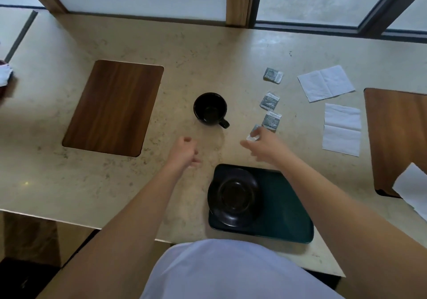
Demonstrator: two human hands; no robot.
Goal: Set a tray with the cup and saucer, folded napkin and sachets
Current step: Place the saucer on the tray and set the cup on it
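A dark tray (286,208) lies at the near edge of the counter with a black saucer (233,197) on its left end. The empty black cup (210,110) stands on the counter beyond the tray, handle toward me and to the right. Three grey sachets (273,75) (269,100) (272,121) lie in a column right of the cup. My right hand (263,145) pinches a fourth sachet (253,134) just below them. My left hand (184,151) hovers loosely curled, holding nothing, near the cup. Two unfolded white napkins (326,83) (342,129) lie further right.
A wooden inlay board (113,107) is set into the beige counter at left; another (397,139) at the right edge carries a white paper (413,187). A window frame runs along the far edge. A crumpled white and dark item (5,74) sits at far left.
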